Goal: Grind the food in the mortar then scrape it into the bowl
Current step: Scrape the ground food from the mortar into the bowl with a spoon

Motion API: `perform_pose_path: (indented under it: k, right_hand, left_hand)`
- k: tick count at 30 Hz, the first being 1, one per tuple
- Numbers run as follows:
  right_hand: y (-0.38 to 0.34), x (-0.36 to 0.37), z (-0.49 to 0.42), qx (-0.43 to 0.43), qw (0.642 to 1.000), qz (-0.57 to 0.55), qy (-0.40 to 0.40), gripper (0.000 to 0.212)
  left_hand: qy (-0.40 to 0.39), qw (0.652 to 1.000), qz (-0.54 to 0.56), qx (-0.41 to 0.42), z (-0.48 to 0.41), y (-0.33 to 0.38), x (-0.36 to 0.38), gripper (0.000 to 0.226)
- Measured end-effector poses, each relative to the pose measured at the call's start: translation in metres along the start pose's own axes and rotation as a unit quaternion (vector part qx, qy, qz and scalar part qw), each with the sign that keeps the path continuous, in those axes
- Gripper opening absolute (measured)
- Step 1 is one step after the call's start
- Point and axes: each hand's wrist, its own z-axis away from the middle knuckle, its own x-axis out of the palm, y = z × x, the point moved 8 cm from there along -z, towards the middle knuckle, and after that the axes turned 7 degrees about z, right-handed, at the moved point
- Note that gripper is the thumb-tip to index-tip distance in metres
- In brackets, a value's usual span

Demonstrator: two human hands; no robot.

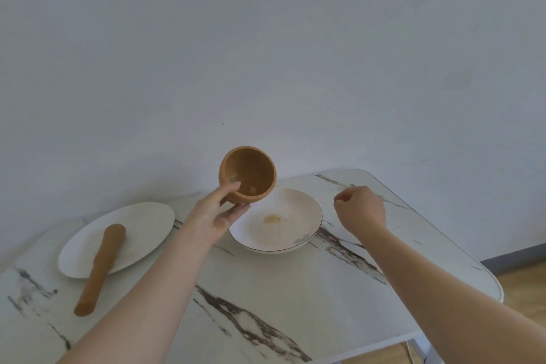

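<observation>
My left hand (217, 214) holds the brown wooden mortar (248, 174) lifted and tipped toward me above the far left rim of the white bowl (307, 210). A few pale crumbs cling inside the mortar. A small heap of yellowish ground food (272, 218) lies in the bowl. My right hand (359, 208) hovers right of the bowl with fingers curled; a small shiny tip (351, 185) shows just above it, perhaps a utensil. The wooden pestle (100, 267) lies with its head on a white plate (141, 221) at the left.
The marble-patterned table (295, 298) ends in a rounded edge at the right, with wooden floor beyond. A plain white wall stands right behind the table.
</observation>
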Motion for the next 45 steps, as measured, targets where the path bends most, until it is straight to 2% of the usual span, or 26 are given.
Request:
perform_pose_path:
  k: [3,9,13,17,22,24,26,29,33,35,36,45]
  right_hand:
    - [0.003,-0.005,-0.004,-0.018,0.998,0.057,0.033,0.031]
    - [0.024,0.018,-0.008,-0.03,0.974,0.22,-0.039,0.044]
    - [0.034,0.03,-0.009,-0.032,0.957,0.281,-0.07,0.036]
    - [0.031,0.031,-0.012,-0.06,0.951,0.298,-0.048,0.017]
    - [0.023,0.023,-0.013,-0.074,0.952,0.298,-0.002,0.026]
    - [0.022,0.02,-0.015,-0.069,0.955,0.289,0.012,0.032]
    - [0.02,0.017,-0.016,-0.061,0.957,0.284,0.024,0.028]
    - [0.017,0.02,-0.016,-0.052,0.957,0.285,0.009,0.025]
    - [0.006,0.023,-0.019,-0.064,0.957,0.283,-0.03,0.044]
    - [0.002,0.022,-0.02,-0.061,0.952,0.299,-0.041,0.023]
    - [0.002,0.02,-0.021,-0.053,0.95,0.303,-0.043,0.019]
    - [-0.003,0.007,-0.017,-0.021,0.942,0.33,-0.055,0.028]
  left_hand:
    - [-0.028,0.999,0.015,-0.017,0.001,-0.001,-0.002,0.022]
    - [-0.044,0.999,-0.023,-0.005,-0.002,0.0,-0.003,0.02]
    - [-0.051,0.994,-0.092,0.032,-0.008,0.007,0.0,0.028]
    - [-0.043,0.992,-0.109,0.054,-0.012,0.008,0.005,0.034]
    - [-0.037,0.992,-0.106,0.06,-0.015,0.012,0.006,0.033]
    - [-0.031,0.992,-0.111,0.059,-0.016,0.012,0.007,0.026]
    - [-0.016,0.993,-0.104,0.055,-0.015,0.013,0.007,0.015]
    - [-0.009,0.995,-0.093,0.046,-0.015,0.012,0.007,0.01]
    - [-0.021,0.996,-0.076,0.033,-0.014,0.013,0.006,0.012]
    - [-0.021,0.997,-0.067,0.03,-0.014,0.013,0.005,0.013]
    - [-0.02,0.997,-0.065,0.029,-0.014,0.013,0.004,0.012]
    - [-0.033,0.997,-0.064,0.029,-0.012,0.013,-0.002,0.012]
